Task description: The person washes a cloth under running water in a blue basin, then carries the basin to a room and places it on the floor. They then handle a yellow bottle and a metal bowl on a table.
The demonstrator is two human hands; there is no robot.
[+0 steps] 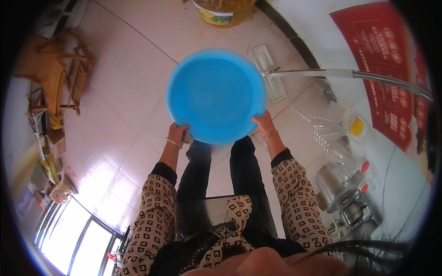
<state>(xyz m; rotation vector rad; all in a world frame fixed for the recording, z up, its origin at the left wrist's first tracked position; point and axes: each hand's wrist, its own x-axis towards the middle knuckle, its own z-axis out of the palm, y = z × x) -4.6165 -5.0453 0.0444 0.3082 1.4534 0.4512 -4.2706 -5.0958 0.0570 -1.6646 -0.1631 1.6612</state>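
The basin [216,95] hides the fingers of both hands, left hand [177,134] & right hand [263,123], plus whatever crumpled thing the left one presses to the rim, while the oil jug [224,10] is cut off at the top edge & shelf clutter at left is too blurred to tell.

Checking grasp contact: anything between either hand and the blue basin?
Partly. The left hand grips the blue basin rim with a beige cloth bunched against it. The right hand holds the opposite rim bare; nothing visible between.
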